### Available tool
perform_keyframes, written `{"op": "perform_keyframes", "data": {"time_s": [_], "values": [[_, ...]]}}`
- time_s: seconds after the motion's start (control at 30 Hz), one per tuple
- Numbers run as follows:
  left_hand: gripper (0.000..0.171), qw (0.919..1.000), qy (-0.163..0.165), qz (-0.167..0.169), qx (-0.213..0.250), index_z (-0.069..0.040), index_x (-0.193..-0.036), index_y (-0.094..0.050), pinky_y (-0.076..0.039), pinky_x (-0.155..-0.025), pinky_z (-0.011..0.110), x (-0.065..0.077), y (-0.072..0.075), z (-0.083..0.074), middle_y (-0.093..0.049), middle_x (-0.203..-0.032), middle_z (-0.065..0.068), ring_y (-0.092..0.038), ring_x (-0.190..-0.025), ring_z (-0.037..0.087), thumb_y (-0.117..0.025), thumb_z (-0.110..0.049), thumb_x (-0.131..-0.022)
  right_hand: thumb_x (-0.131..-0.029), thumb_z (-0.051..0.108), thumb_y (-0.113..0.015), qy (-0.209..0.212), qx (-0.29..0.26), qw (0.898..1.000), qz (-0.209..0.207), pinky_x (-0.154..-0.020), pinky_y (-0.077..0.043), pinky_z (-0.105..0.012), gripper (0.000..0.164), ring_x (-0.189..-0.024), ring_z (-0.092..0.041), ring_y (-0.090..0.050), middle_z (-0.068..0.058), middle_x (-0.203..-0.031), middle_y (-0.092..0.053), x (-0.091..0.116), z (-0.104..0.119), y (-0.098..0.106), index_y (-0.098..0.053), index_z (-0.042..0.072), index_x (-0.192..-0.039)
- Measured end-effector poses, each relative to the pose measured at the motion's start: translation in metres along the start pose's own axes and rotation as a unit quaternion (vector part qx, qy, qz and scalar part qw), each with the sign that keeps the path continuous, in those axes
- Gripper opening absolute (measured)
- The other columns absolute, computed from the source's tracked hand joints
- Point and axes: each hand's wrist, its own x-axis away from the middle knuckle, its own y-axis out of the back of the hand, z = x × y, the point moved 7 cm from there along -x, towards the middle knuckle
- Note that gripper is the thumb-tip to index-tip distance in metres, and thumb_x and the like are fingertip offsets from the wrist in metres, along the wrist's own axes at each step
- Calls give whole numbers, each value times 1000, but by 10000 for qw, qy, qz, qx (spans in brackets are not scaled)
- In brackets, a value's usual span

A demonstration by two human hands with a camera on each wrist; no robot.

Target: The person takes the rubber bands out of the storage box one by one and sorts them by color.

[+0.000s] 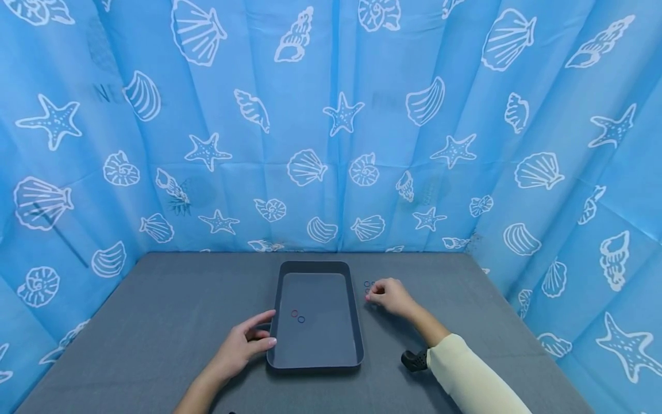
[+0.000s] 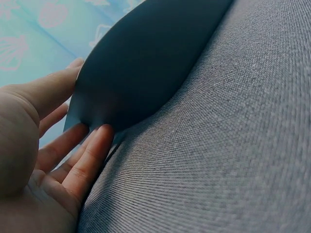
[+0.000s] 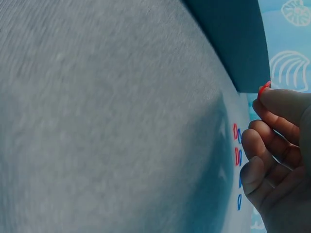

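A dark grey rectangular tray (image 1: pixel 315 363) lies on the table. Inside it are a small red ring (image 1: pixel 292 313) and a small blue ring (image 1: pixel 304 319), side by side. My left hand (image 1: pixel 240 348) holds the tray's left wall, with the thumb tip at the rim and other fingertips against the outside. Right of the tray, my right hand (image 1: pixel 395 296) pinches a small red ring (image 3: pixel 264 90) between thumb and fingertip. Beside that hand several red rings (image 3: pixel 235 131) and blue rings (image 3: pixel 239 202) lie in rows on the cloth, partly hidden by it in the head view.
Grey cloth (image 1: pixel 207 287) covers the table. A blue curtain (image 1: pixel 331 190) with white shell and starfish prints hangs behind and at both sides. A black perforated object (image 1: pixel 414 361) is at the right wrist, beside the pale yellow sleeve (image 1: pixel 470 374).
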Motion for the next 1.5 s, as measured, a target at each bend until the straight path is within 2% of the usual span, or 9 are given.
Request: {"op": "perform_keyframes", "data": {"time_s": [0.37, 0.67, 1.03, 1.23, 1.5], "values": [[62, 10000, -91, 2, 26, -10, -143, -49, -51, -78, 35, -1, 0, 2, -49, -138, 19, -58, -98, 23, -74, -18, -87, -88, 7, -70, -150, 255, 9995, -134, -55, -39, -27, 18, -60, -12, -48, 4, -68, -57, 7, -13, 6, -65, 8, -70], [60, 9999, -109, -6, -2, -11, -143, -49, -51, -80, 37, -1, 0, 1, -49, -138, 19, -58, -99, 24, -73, -18, -88, -88, 5, -69, -499, 624, 9960, -399, -56, -38, -28, 24, -57, -12, -48, 4, -63, -56, 7, -25, 13, -63, 10, -66], [60, 9999, -51, -39, -84, -11, -143, -50, -52, -80, 37, 0, -1, -1, -49, -137, 18, -58, -98, 23, -73, -18, -88, -88, 5, -67, -928, 897, 9891, -715, -53, -36, -29, 24, -56, -14, -47, 2, -65, -58, 7, -39, 22, -62, 8, -64], [60, 9999, -45, -47, -80, -11, -142, -50, -51, -80, 37, 0, -1, -1, -49, -137, 18, -58, -98, 23, -73, -18, -88, -88, 8, -68, -1131, 919, 9865, -743, -49, -34, -27, 31, -50, -13, -44, 3, -56, -50, 3, -45, 23, -57, 9, -59], [60, 10000, -15, -27, -77, -11, -143, -49, -51, -79, 37, 1, 0, -2, -49, -137, 18, -58, -98, 23, -73, -18, -88, -87, 9, -68, -1438, 980, 9811, -844, -45, -34, -25, 26, -47, -12, -46, 2, -56, -53, -4, -53, 22, -61, 8, -62]]}}
